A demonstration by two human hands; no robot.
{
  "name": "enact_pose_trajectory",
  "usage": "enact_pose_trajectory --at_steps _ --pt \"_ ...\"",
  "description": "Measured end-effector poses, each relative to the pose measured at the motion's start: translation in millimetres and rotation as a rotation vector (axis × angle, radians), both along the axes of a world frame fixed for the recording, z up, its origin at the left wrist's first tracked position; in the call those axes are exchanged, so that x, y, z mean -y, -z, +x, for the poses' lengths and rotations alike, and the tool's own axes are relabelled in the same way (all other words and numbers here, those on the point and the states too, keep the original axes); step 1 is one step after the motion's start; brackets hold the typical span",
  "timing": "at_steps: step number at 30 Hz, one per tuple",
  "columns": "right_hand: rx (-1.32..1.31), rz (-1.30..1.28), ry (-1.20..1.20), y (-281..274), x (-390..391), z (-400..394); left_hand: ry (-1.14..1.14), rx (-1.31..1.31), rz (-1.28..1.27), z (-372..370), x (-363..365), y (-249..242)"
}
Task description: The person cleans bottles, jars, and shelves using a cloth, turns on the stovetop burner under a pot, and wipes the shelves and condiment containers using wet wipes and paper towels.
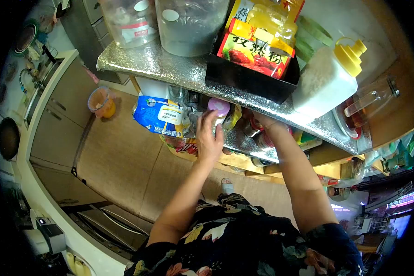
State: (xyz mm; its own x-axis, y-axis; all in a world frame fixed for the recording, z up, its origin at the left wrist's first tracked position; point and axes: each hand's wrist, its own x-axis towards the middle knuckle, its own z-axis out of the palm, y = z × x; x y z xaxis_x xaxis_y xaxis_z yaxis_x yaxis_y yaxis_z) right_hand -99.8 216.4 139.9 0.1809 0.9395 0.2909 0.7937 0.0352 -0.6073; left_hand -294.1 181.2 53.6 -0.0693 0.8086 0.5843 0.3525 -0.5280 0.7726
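My left hand [209, 138] is at the front of the middle shelf, its fingers stretched out and the thumb apart. Its fingertips are right at the side of a container with a purple lid [219, 106]. Left of that hand, a blue pack of wipes [158, 115] with a white flap leans at the shelf edge. My right hand [264, 121] reaches in under the upper shelf, with its fingers hidden. Close to it are jars with red parts, one of them a glass jar [251, 129]. A yellow-green packet [233, 117] stands between the two hands.
The foil-covered upper shelf [161, 64] overhangs my hands. On it stand clear plastic tubs [188, 27], a black box [248, 76] of seasoning packets and a white bottle with a yellow cap [329, 78]. A bucket [101, 102] stands on the floor; a counter [25, 152] runs along the left.
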Motion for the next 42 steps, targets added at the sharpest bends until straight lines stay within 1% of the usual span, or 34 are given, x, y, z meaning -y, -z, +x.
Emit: enact_pose_trajectory --at_steps 1,3,8,9,11,12,14,16,17,19,20,21,22,23,24,25,26,27,28,29,30,31,32,33,34,35,37,38,39,41,42 --pt "-0.016 0.003 -0.001 -3 -1 1 -0.001 -0.002 -0.002 -2 -4 -1" --pt "-0.047 0.003 0.001 -4 0 2 -0.034 -0.108 -0.089 -5 -11 -3" --pt "-0.140 0.014 0.009 -7 1 0 0.013 -0.198 -0.189 1 -31 1" --pt "-0.180 0.010 0.009 -8 3 -1 0.012 -0.200 -0.185 2 -32 1" --pt "-0.303 -0.010 0.001 -12 13 -7 0.079 -0.081 -0.330 6 -37 9" --pt "-0.392 -0.026 0.002 -15 20 -10 0.057 -0.097 -0.284 7 -41 17" --pt "-0.466 -0.065 0.060 -13 35 -13 0.055 -0.101 -0.300 11 -44 25" --pt "-0.386 -0.116 0.260 12 38 1 0.072 -0.100 -0.383 13 -47 28" --pt "-0.098 -0.003 0.235 37 38 14 0.068 -0.095 -0.386 13 -49 32" --pt "-0.343 -0.059 0.167 14 72 -14 0.043 -0.092 -0.336 15 -52 37" --pt "-0.328 0.044 0.005 39 73 -11 0.043 -0.091 -0.339 16 -51 37" --pt "0.050 0.232 -0.064 28 80 -24 0.052 -0.055 -0.374 18 -51 37" --pt "0.083 0.300 -0.144 16 80 -38 0.064 -0.021 -0.408 20 -50 37" --pt "0.115 0.367 -0.224 5 76 -52 0.069 -0.025 -0.410 25 -54 49" --pt "0.114 0.313 -0.252 0 69 -62 0.110 0.131 -0.347 30 -61 61" --pt "0.112 0.259 -0.281 -3 61 -69 0.128 0.209 -0.315 34 -65 75" --pt "0.160 0.224 -0.326 7 49 -71 0.147 0.286 -0.282 35 -66 79" --pt "0.161 0.226 -0.328 20 36 -74 0.094 0.213 -0.301 33 -61 71" --pt "0.333 0.148 -0.308 32 23 -78 0.038 0.142 -0.318 31 -55 61" --pt "0.507 0.070 -0.288 29 14 -86 -0.019 0.074 -0.336 30 -50 55" --pt "0.623 -0.067 -0.305 21 13 -90 -0.018 0.083 -0.299 30 -44 50" --pt "0.627 -0.066 -0.312 23 12 -91 -0.024 0.088 -0.300 30 -43 50" --pt "0.657 -0.086 -0.303 29 10 -91 -0.037 0.097 -0.217 30 -43 51" --pt "0.677 -0.006 -0.298 36 11 -90 -0.052 0.104 -0.135 31 -43 51" --pt "0.697 0.075 -0.291 43 12 -89 -0.060 0.079 -0.152 32 -39 52" --pt "0.696 0.075 -0.305 51 18 -87 -0.073 0.081 -0.156 28 -35 48" --pt "0.727 0.131 -0.342 57 29 -79 0.073 0.265 -0.472 29 -40 37" --pt "0.699 0.196 -0.357 54 37 -78 0.023 0.107 -0.411 27 -42 39" --pt "0.704 0.202 -0.355 49 44 -77 0.024 0.111 -0.404 32 -47 54" --pt "0.447 0.065 -0.470 40 52 -76 0.329 0.596 -0.361 48 -67 107" --pt "0.442 0.113 -0.423 40 51 -79 0.406 0.716 -0.347 50 -69 111"
